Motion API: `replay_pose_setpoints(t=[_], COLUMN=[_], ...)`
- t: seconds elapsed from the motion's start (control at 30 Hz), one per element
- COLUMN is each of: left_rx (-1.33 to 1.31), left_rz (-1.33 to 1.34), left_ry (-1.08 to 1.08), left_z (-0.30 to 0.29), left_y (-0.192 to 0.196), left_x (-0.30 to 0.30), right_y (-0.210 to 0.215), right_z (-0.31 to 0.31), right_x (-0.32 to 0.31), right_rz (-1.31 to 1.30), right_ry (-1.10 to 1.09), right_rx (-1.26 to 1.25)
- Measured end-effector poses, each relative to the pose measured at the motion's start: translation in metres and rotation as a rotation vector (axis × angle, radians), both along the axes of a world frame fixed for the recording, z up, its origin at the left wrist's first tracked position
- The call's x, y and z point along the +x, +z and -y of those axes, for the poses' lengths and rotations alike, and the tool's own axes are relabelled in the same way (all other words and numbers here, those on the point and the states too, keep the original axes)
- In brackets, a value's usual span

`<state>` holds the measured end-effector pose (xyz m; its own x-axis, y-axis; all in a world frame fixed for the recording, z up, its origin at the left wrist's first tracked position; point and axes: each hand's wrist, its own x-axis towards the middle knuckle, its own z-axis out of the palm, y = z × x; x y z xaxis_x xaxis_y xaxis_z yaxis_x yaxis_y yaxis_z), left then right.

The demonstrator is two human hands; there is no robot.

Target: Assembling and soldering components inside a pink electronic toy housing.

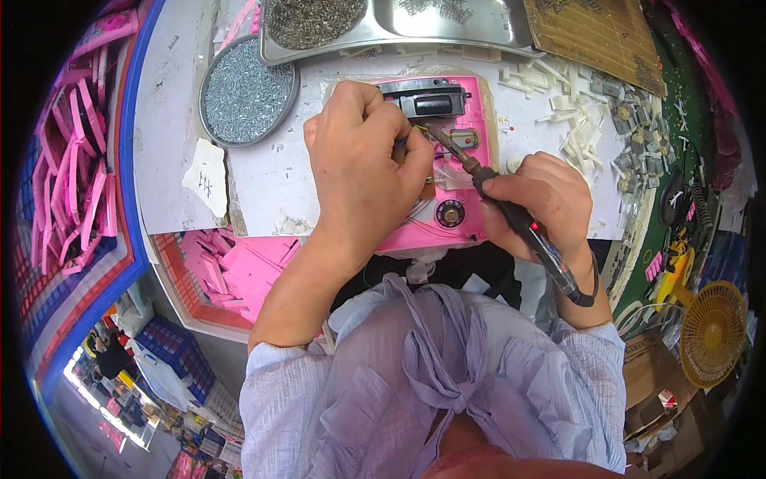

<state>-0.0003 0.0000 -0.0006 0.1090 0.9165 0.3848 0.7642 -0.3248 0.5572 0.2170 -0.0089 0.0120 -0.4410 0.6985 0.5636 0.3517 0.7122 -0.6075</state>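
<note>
A pink plastic housing (415, 237) lies face down on the white table in front of me. A black rectangular part (432, 104) sits along its far edge, with a round speaker (450, 213) near its close right corner. My left hand (363, 160) rests over the housing's left side, thumb and fingertips pinched together; what they grip is hidden. In my right hand (546, 195) is a soldering iron (523, 227) with a black handle and a red light. Its metal tip points up and left, close to the left fingertips beside the black part.
A round tray (296, 89) of small silvery screws stands at the far left, next to a metal tray (391, 36) of small metal pieces. White plastic parts (578, 120) and a cardboard sheet (594, 36) lie right. Pink parts (231, 267) fill a bin below left.
</note>
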Motion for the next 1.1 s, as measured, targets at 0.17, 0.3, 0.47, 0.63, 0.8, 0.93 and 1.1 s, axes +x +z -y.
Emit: replay_pose_setpoints(t=[0.17, 0.3, 0.47, 0.63, 0.8, 0.93, 1.1], left_rx=[-0.006, 0.002, -0.023, -0.005, 0.005, 0.015, 0.074], left_rz=[0.002, -0.002, -0.022, -0.028, -0.046, -0.066, -0.076], left_ry=[0.000, 0.004, 0.020, 0.027, 0.027, 0.036, 0.063], left_z=[0.000, 0.001, 0.002, 0.002, 0.002, 0.005, 0.011], left_y=[0.000, -0.002, 0.002, -0.001, -0.001, -0.001, 0.003], left_x=[0.000, 0.001, 0.001, 0.002, 0.004, 0.003, 0.000], right_y=[0.001, 0.009, 0.016, 0.017, 0.017, 0.017, 0.020], right_z=[0.000, 0.004, 0.011, 0.013, 0.015, 0.015, 0.019], right_x=[0.001, 0.006, 0.014, 0.023, 0.029, 0.030, 0.038], right_rz=[-0.001, 0.006, -0.062, -0.067, -0.079, -0.090, -0.094], right_ry=[0.001, -0.010, -0.035, -0.040, -0.053, -0.068, -0.097], right_rx=[0.001, 0.009, 0.027, 0.017, 0.026, 0.049, 0.042])
